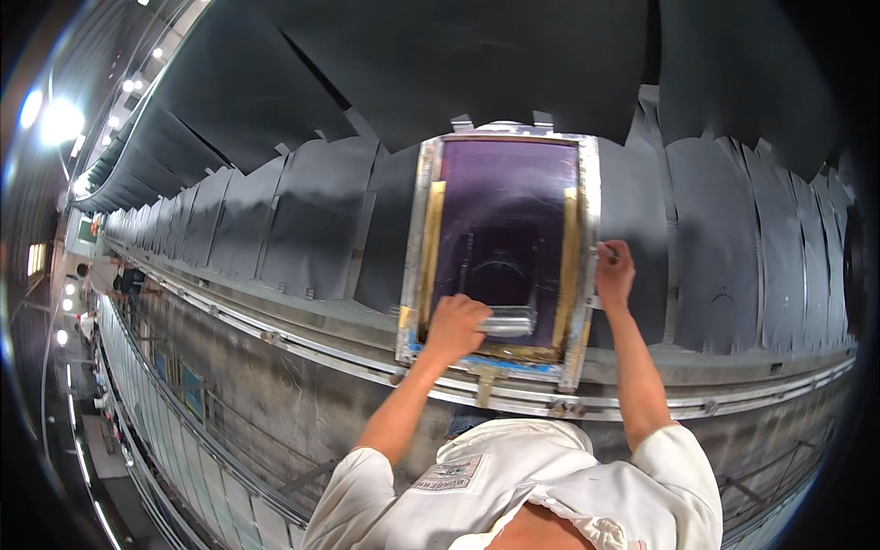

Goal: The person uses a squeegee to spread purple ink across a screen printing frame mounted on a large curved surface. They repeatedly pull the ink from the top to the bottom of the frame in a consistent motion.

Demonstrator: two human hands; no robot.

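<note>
A screen printing frame (pixel 590 202) lies in front of me, with metal rails and a dark purple mesh (pixel 509 183). Yellowish tape strips run along its inner sides, and blue marks show at its near edge. My left hand (pixel 458 328) is closed around the left end of a squeegee (pixel 513 321) with a shiny metal body, low on the mesh near the frame's near side. My right hand (pixel 616 273) is at the frame's right rail with its fingers curled in; what they pinch, if anything, is too small to make out.
Dark grey sheets (pixel 316 211) lie in a long row on the bench, left and right of the frame. Larger black sheets (pixel 458 64) hang beyond. A metal rail (pixel 302 339) runs along the bench's near edge. Far left, other people (pixel 115 275) stand in the aisle.
</note>
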